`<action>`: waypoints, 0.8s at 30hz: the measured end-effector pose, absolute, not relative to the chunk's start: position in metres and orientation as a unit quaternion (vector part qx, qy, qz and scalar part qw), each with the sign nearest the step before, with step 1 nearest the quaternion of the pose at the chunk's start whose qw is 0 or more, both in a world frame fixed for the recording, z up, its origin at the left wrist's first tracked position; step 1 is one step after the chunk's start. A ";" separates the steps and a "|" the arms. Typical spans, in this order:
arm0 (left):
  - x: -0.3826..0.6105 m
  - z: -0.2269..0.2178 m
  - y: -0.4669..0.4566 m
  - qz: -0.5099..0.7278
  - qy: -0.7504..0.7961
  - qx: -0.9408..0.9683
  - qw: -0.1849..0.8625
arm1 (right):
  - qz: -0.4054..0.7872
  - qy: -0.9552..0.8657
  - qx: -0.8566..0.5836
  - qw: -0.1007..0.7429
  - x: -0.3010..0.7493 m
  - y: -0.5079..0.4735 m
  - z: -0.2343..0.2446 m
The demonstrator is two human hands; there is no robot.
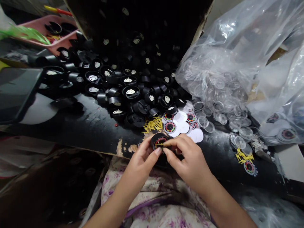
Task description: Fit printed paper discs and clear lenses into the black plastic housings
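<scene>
My left hand [144,156] grips a round black gauge housing [155,139] by its side, thumb at the near rim. Inside it lies a printed dial face with red markings. At the dial, my right hand [184,152] has thumb and forefinger closed on a thin yellow pointer [159,144]. Just beyond the hands is a small heap of yellow pointers [154,124]. Beside that heap are printed dial discs [170,127], some turned white side up [184,127]. Many more black housings [130,91] with white inserts are piled behind.
Clear plastic rings [222,115] spill from a large plastic bag [213,63] at the right. More yellow pointers [244,156] and a dial disc [250,167] lie near the right front. A pink basket [59,44] and a dark-screened device [17,91] stand at the left.
</scene>
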State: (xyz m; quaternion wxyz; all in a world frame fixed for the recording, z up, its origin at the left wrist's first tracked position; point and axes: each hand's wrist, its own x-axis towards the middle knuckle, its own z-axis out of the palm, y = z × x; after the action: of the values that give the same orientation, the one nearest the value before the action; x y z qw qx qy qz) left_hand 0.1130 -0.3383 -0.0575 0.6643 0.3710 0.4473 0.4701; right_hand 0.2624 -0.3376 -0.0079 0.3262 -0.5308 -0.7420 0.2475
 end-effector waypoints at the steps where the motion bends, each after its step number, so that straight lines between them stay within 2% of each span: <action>1: 0.113 -0.059 -0.338 0.468 0.440 0.360 0.676 | 0.223 -0.760 -0.522 0.316 0.263 -0.336 -0.007; 5: 0.115 -0.057 -0.342 0.462 0.466 0.324 0.682 | 0.115 -0.809 -0.519 0.250 0.263 -0.329 -0.007; 8: 0.122 -0.052 -0.347 0.455 0.500 0.215 0.705 | 0.089 -0.817 -0.520 0.234 0.259 -0.327 -0.007; 11: 0.127 -0.054 -0.352 0.462 0.516 0.155 0.705 | 0.127 -0.786 -0.552 0.249 0.257 -0.328 -0.004; 15: 0.125 -0.068 -0.349 0.452 0.528 0.308 0.650 | 0.262 -0.741 -0.562 0.258 0.275 -0.326 0.000; 17: 0.125 -0.072 -0.345 0.441 0.515 0.312 0.666 | 0.286 -0.724 -0.562 0.278 0.295 -0.317 -0.003; 18: 0.126 -0.072 -0.344 0.448 0.503 0.283 0.683 | 0.261 -0.713 -0.582 0.289 0.307 -0.310 -0.006; 20: 0.130 -0.070 -0.342 0.470 0.478 0.219 0.709 | 0.134 -0.675 -0.668 0.285 0.332 -0.292 -0.015; 22: 0.136 -0.067 -0.342 0.471 0.470 0.196 0.721 | 0.029 -0.655 -0.723 0.216 0.354 -0.273 -0.025; 24: 0.140 -0.064 -0.341 0.464 0.473 0.186 0.725 | -0.007 -0.661 -0.730 0.174 0.370 -0.260 -0.032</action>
State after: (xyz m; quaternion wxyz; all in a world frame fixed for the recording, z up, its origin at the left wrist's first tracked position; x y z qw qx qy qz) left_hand 0.1399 -0.3413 -0.0643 0.7252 0.1861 0.4732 0.4644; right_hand 0.3700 -0.2600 -0.0325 0.1741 -0.7302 -0.6607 -0.0066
